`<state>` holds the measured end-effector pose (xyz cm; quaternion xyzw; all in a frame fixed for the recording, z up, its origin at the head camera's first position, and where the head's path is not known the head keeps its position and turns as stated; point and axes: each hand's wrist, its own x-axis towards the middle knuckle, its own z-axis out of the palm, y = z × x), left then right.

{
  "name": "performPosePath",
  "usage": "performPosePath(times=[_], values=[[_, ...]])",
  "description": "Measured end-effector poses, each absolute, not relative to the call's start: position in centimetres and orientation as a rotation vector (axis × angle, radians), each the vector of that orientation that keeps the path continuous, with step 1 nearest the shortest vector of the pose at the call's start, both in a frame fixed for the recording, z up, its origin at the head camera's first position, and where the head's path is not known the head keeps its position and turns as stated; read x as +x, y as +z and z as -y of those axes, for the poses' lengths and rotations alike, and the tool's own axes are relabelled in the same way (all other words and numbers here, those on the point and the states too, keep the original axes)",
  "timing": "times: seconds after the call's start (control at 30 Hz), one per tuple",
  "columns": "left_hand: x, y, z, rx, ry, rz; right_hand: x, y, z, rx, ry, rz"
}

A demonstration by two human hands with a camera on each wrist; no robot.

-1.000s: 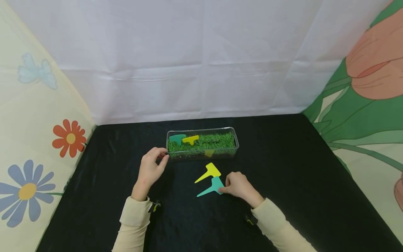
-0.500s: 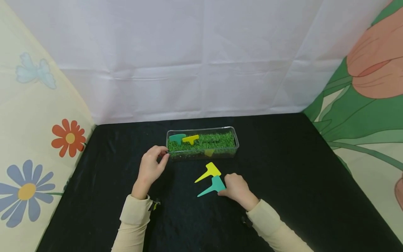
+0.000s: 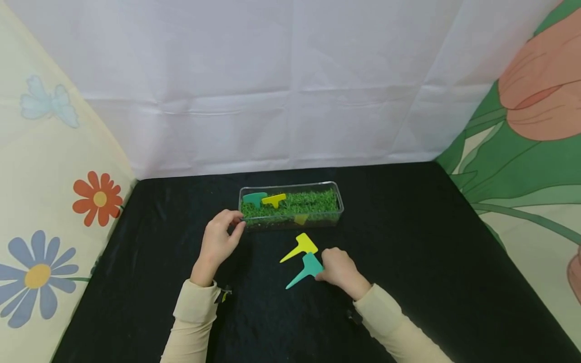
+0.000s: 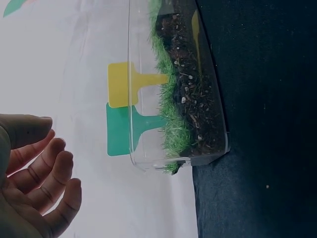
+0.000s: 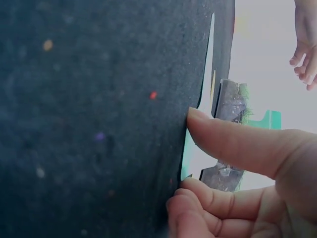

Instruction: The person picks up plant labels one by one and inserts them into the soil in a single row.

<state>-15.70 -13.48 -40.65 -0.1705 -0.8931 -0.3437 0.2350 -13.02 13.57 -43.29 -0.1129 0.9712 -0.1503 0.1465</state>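
One teal tag (image 3: 309,265) sits pinched by its wide end in my right hand (image 3: 340,270); yellow tag (image 3: 306,244) just beyond it; my left hand (image 3: 220,239) loosely curled, holding nothing, near clear planter (image 3: 317,222), well apart from both tags.

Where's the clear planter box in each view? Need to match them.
Head: planter box at centre, just below mid-height.
Left wrist: box upper middle, appearing on end, cut by the top edge.
Right wrist: box right of centre, partly behind the right thumb.
Shared landmark: the green tag standing in its grass.
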Motion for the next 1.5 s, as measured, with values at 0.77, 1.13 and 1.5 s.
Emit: performPosePath(times=[0.77,1.13,1.5], values=[[-15.5,-40.8,13.6,-0.466,-0.937,2.486,-13.7,-43.3,-12.6,-0.356,-0.563,-2.777],[-15.4,-40.9,13.6,-0.468,-0.963,2.492,-14.2,-43.4,-12.3,-0.382,-0.671,-2.784],[-15.4,-41.0,13.5,-0.475,-0.996,2.488,-14.9,-43.8,-13.3,-0.275,-0.896,-2.695]])
